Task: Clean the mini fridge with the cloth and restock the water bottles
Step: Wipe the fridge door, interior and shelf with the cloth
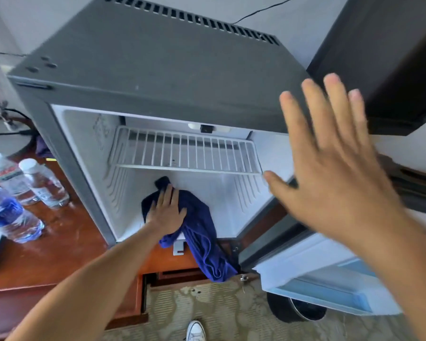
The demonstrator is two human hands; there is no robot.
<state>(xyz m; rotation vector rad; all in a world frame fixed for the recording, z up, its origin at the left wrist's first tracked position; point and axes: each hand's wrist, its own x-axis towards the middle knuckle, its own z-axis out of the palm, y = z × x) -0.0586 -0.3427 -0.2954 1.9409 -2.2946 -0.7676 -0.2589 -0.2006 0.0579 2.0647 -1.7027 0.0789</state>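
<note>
I'm pressing my left hand (166, 212) flat on the soft, limp cloth (197, 230); right hand (330, 168) spread, holding nothing; bottles (44, 183) likely light, slippery: grip mid-body.

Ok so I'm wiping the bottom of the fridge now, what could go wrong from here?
The cloth trails out over the fridge's front edge under your left hand, so the hanging end could snag or drag on the wooden desk. The water bottles stand close beside the fridge; a wide elbow swing might knock them over. Your open right hand is raised near the door and could bump it.
</note>
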